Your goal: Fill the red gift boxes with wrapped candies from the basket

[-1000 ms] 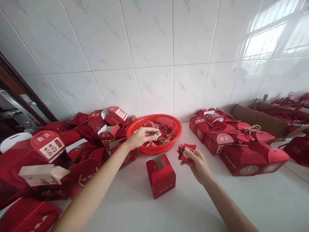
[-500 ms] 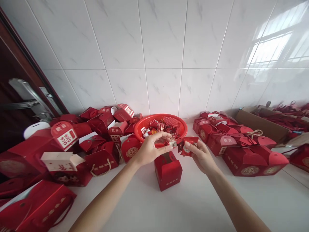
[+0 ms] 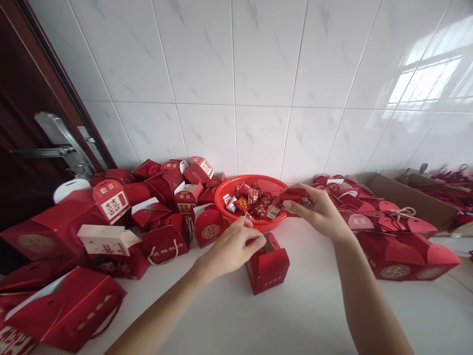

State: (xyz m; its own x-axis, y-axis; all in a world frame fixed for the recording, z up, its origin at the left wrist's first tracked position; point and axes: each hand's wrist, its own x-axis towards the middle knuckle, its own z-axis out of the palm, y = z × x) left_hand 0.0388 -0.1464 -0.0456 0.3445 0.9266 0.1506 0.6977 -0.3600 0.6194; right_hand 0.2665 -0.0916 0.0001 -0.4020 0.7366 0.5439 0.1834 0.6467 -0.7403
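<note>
An open red box stands on the white surface in front of a red basket of wrapped candies. My left hand is over the box's left edge, its fingers curled together; whether anything is between the fingertips is hidden. My right hand grips red-wrapped candies at the basket's right rim. A candy with a pale label is at the basket's front right, just below the held ones.
Many red gift boxes crowd the left side. More red boxes stand at the right, with a cardboard carton behind them. A tiled wall rises at the back; a door handle is at the left.
My left hand has moved down from the basket's front to the box, and the pale-labelled candy is no longer at its fingers. My right hand has moved up with its red candies. The view has shifted slightly.
</note>
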